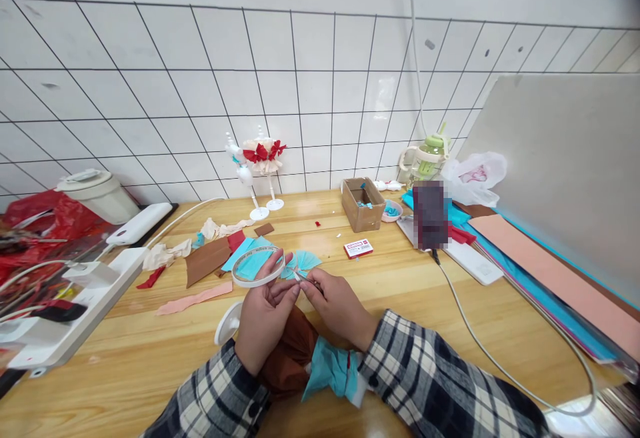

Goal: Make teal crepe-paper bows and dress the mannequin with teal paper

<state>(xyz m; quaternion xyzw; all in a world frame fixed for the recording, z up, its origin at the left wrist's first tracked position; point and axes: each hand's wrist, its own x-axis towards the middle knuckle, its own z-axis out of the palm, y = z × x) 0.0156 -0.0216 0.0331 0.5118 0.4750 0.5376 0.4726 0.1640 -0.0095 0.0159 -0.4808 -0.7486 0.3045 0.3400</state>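
Observation:
A narrow white ring of tape [257, 284] hangs about the fingers of my left hand [265, 321], whose thumb and fingertips are pinched together. Right at those fingertips is a pleated light-blue crepe paper bow [306, 261], with a small white bit at its middle. My right hand [345, 305] is closed around a thin metal tool [313, 283] like tweezers, its tip meeting the left fingertips. Under my wrists lies a small form dressed in brown paper [290, 355] with a blue paper piece [327, 371]; its round white base [229, 323] sticks out at left.
Paper scraps [205, 261] lie left of my hands. Behind stand two dressed mini mannequins [265, 165], a cardboard box [367, 215] and a small red-and-white box [358, 247]. A power strip [90, 311] lies left; a cabled phone [431, 218] and paper sheets [560, 271] are right.

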